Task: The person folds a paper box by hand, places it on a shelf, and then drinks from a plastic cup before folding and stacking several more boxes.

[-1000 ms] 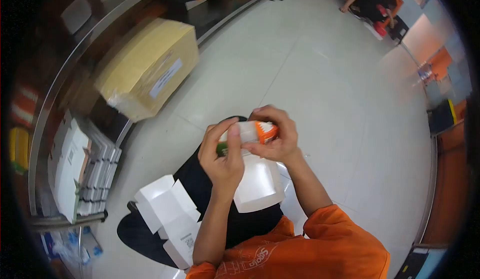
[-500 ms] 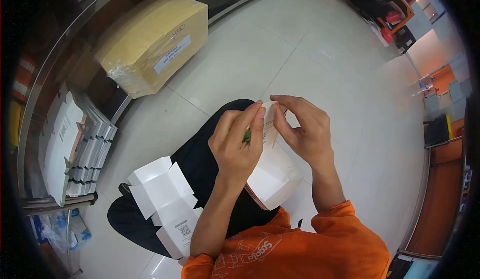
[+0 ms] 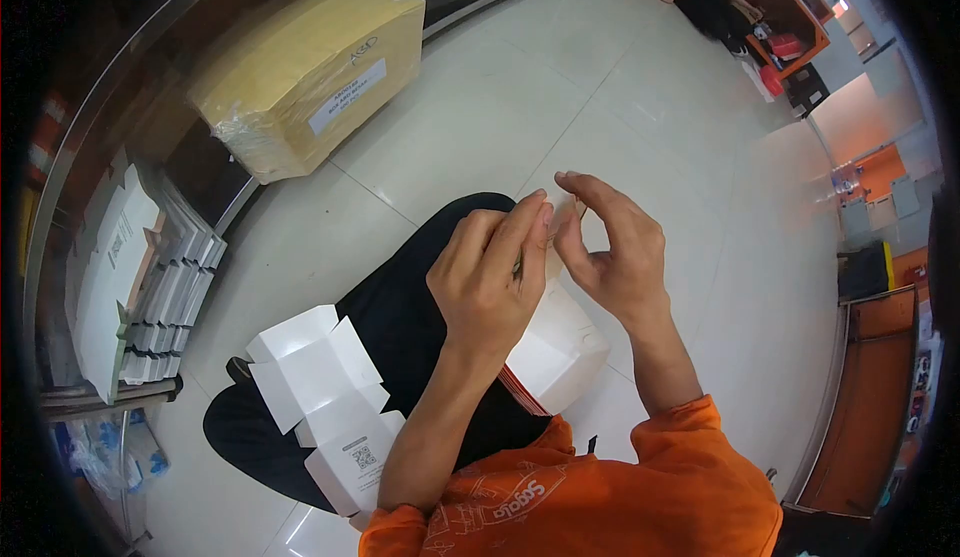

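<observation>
Head camera view: a person sits on a glossy, pale tiled floor (image 3: 510,107), with dark fabric stretched across the lap (image 3: 400,307). Above the lap, at its upper right, both bare hands are raised around a thin, pale piece (image 3: 554,249), mostly hidden by the fingers. What shows of it is whitish to beige and slim; its full shape cannot be told. The left hand (image 3: 490,282) has thumb and fingertips drawn narrowly together at the piece, a bit of green showing among the fingers. The right hand (image 3: 620,252) is beside it, index finger and thumb curved with a gap between them; whether it touches the piece is unclear.

Below the hands, at the right of the lap, is a smooth white carton (image 3: 560,347) with thin reddish edges along its lower left side. On the left of the lap lies an unfolded white box (image 3: 325,382), angular and flapped, printed with a small square code. Well left of the lap, flat white cartons (image 3: 155,277) are stacked in layers. Beyond its upper left sits a large yellowish box (image 3: 315,77), wrapped in shiny clear plastic, with a white label. Orange cloth sleeves (image 3: 685,437) show below right.
</observation>
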Tool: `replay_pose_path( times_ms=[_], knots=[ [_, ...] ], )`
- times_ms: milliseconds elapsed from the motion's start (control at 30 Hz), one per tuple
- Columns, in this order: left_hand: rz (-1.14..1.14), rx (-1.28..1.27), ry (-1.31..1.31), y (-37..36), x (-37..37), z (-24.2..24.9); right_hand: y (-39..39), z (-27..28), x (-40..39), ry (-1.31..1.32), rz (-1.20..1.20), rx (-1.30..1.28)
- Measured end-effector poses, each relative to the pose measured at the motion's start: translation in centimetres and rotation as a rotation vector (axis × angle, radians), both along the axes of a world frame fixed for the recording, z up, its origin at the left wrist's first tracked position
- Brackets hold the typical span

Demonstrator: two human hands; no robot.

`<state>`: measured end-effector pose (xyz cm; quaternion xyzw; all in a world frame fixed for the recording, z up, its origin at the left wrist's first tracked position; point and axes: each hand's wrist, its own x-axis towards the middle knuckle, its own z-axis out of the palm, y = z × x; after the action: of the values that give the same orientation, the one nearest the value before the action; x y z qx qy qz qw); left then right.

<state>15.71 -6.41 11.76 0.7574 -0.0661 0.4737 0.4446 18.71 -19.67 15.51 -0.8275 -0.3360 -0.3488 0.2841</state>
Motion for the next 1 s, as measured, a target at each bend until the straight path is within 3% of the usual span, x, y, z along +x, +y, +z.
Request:
replay_pose_path(
  times_ms=[200, 333, 733, 833, 933, 1000],
  knots=[
    [-0.028, 0.004, 0.041, 0.2, -0.3, 0.3, -0.7, 1.3, -0.3, 0.116, 0.081, -0.023],
    [-0.030, 0.048, 0.049, 0.0, -0.4, 0.5, -1.0, 2.2, -0.9, 0.173, 0.007, -0.070],
    [0.017, 0.080, 0.043, -0.1, -0.5, 1.1, -0.4, 0.8, 0.0, -0.146, -0.067, -0.127],
    [0.022, 0.083, 0.058, 0.0, -0.5, 1.1, -0.4, 0.3, 0.2, -0.099, -0.019, -0.027],
    [-0.001, 0.061, 0.067, 0.2, -0.6, 0.8, -0.5, 0.0, 0.0, 0.211, -0.016, 0.362],
    [-0.056, 0.025, 0.069, 0.4, -0.6, 0.8, -1.1, -0.9, 0.6, 0.267, -0.027, 0.436]
  ],
)
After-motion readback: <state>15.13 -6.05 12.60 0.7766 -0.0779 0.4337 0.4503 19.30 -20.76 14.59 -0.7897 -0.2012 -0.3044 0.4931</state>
